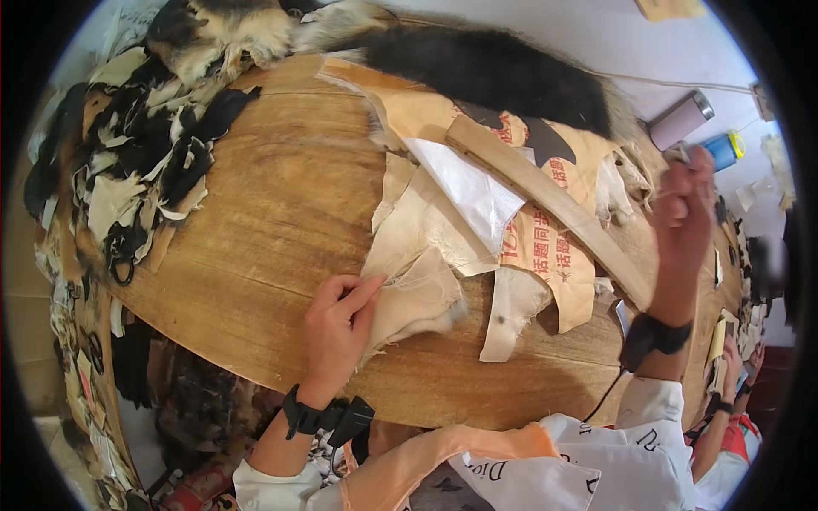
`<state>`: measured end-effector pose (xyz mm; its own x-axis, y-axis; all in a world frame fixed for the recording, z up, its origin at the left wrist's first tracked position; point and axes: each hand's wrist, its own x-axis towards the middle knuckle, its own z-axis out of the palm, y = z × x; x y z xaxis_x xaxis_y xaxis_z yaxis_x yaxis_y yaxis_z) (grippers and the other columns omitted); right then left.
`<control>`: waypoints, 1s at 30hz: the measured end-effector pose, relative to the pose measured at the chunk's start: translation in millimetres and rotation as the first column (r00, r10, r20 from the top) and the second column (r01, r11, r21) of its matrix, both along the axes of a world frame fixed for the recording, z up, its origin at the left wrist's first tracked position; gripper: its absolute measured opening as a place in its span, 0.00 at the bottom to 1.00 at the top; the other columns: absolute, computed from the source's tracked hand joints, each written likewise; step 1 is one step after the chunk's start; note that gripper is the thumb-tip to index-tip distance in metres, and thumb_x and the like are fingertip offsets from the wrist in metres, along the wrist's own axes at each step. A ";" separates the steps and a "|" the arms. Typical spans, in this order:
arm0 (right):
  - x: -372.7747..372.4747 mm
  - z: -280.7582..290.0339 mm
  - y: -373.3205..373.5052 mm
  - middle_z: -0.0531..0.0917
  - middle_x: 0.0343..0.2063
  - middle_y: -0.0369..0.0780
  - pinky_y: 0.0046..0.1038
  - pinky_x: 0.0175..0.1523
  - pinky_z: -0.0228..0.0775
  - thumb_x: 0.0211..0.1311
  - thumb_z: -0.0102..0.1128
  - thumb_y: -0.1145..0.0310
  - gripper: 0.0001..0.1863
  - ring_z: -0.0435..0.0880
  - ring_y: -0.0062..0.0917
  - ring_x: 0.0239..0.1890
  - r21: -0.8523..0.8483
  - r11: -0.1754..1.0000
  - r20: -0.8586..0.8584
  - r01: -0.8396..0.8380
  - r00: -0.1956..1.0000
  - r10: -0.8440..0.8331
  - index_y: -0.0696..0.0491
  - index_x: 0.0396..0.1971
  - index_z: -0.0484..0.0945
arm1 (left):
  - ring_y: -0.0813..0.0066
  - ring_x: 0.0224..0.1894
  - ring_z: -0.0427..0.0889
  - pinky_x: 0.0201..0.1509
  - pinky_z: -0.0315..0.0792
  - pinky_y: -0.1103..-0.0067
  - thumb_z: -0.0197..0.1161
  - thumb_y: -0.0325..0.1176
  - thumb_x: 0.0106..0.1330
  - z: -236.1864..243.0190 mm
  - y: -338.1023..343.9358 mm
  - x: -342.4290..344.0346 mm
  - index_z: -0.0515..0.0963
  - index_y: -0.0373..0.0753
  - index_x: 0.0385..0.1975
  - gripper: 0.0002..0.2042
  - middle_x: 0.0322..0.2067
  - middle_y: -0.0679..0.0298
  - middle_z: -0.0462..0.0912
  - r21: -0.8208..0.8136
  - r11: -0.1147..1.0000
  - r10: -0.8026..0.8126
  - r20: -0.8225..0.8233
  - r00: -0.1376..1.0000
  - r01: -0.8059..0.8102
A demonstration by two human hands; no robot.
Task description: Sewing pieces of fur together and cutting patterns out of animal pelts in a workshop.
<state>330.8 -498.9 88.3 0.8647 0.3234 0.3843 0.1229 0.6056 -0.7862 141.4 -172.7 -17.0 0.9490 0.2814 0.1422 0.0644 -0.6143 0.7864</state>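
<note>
I see the hands well apart. The left hand (pixel 338 325) pinches the edge of the hide (pixel 419 291), which lies just to its right on the desk (pixel 273 196). The right hand (pixel 686 200) is raised; whether it holds something, I cannot tell. I would pull gently, hide flat, to avoid tearing.

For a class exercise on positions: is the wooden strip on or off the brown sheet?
On: the wooden strip lies slantwise across the brown sheet, whose red print shows on both sides of it.
</note>
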 end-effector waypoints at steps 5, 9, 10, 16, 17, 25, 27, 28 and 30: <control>11.4 34.7 -171.4 0.68 0.34 0.41 0.14 0.26 0.60 0.57 0.43 0.85 0.19 0.63 0.14 0.24 0.034 0.957 0.060 0.287 0.956 -0.289 0.59 0.50 0.63 | 0.71 0.28 0.74 0.31 0.68 0.80 0.58 0.24 0.58 -1.6 1.3 -1.0 0.80 0.41 0.39 0.10 0.29 0.61 0.75 0.049 0.999 -0.015 0.038 0.999 0.013; 3.2 56.7 -283.6 0.68 0.25 0.38 0.19 0.30 0.63 0.58 0.48 0.82 0.14 0.67 0.19 0.25 0.287 0.858 -0.103 0.426 0.904 -0.415 0.69 0.44 0.63 | 0.74 0.27 0.74 0.30 0.67 0.83 0.59 0.26 0.59 -2.5 0.7 -1.2 0.80 0.39 0.39 0.09 0.29 0.61 0.76 0.024 1.000 -0.009 0.027 1.000 0.009; 2.1 50.4 -290.0 0.68 0.25 0.38 0.19 0.30 0.63 0.59 0.48 0.81 0.13 0.67 0.19 0.25 0.334 0.730 -0.088 0.596 0.791 -0.606 0.68 0.44 0.64 | 0.74 0.27 0.74 0.30 0.67 0.83 0.59 0.26 0.59 -2.5 0.3 -1.2 0.80 0.39 0.39 0.09 0.29 0.61 0.76 0.023 1.000 -0.012 0.026 1.000 0.011; -29.5 -22.3 -128.0 0.71 0.24 0.31 0.14 0.30 0.59 0.57 0.55 0.74 0.18 0.65 0.13 0.22 -0.565 0.536 0.067 0.628 0.682 -0.728 0.54 0.50 0.70 | 0.72 0.28 0.74 0.30 0.69 0.80 0.58 0.23 0.58 -2.6 -2.2 -1.7 0.80 0.39 0.38 0.10 0.29 0.60 0.75 -0.025 0.999 -0.020 0.022 1.000 0.020; -41.3 -26.6 -87.0 0.70 0.23 0.29 0.16 0.29 0.59 0.55 0.54 0.76 0.14 0.64 0.12 0.22 -0.771 0.480 0.176 0.418 0.865 -0.471 0.53 0.43 0.75 | 0.73 0.28 0.74 0.29 0.69 0.81 0.58 0.23 0.58 -2.6 -2.7 -1.9 0.80 0.39 0.38 0.10 0.29 0.61 0.74 -0.016 1.000 -0.015 0.015 1.000 0.016; -94.5 -73.0 121.8 0.72 0.28 0.42 0.29 0.35 0.68 0.48 0.58 0.77 0.07 0.74 0.34 0.28 -0.861 0.417 0.422 0.293 0.868 0.263 0.56 0.30 0.75 | 0.78 0.28 0.73 0.31 0.67 0.83 0.60 0.25 0.57 -2.6 -4.8 -3.2 0.80 0.38 0.39 0.10 0.29 0.65 0.74 -0.040 0.999 0.017 -0.012 1.000 -0.017; -94.4 -82.9 135.6 0.71 0.27 0.41 0.32 0.36 0.67 0.48 0.61 0.72 0.08 0.73 0.36 0.31 -0.846 0.366 0.506 0.389 0.803 0.316 0.56 0.29 0.74 | 0.78 0.28 0.73 0.31 0.67 0.84 0.60 0.25 0.57 -2.6 -3.5 -3.5 0.80 0.38 0.39 0.10 0.29 0.65 0.74 0.022 1.000 0.002 -0.004 1.000 -0.002; -94.7 -87.5 140.2 0.71 0.27 0.41 0.32 0.36 0.67 0.48 0.61 0.72 0.08 0.73 0.36 0.31 -0.810 0.427 0.547 0.402 0.781 0.302 0.56 0.29 0.74 | 0.78 0.28 0.73 0.31 0.67 0.84 0.60 0.25 0.57 -2.7 -2.9 -3.7 0.80 0.38 0.39 0.10 0.29 0.65 0.74 0.035 0.999 0.001 0.004 1.000 -0.001; -95.0 -95.4 147.3 0.70 0.26 0.41 0.34 0.36 0.66 0.48 0.62 0.69 0.09 0.72 0.36 0.32 -0.792 0.380 0.599 0.478 0.732 0.326 0.57 0.27 0.74 | 0.74 0.28 0.73 0.29 0.68 0.82 0.60 0.24 0.56 -3.3 -2.7 -3.6 0.81 0.41 0.39 0.11 0.30 0.62 0.74 -0.020 1.000 0.002 -0.018 1.000 -0.003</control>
<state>235.8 -351.6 -7.1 0.6011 0.7373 0.3084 0.7612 -0.4107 -0.5018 137.8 -175.4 -20.2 0.9506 0.2866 0.1189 0.0806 -0.5980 0.7974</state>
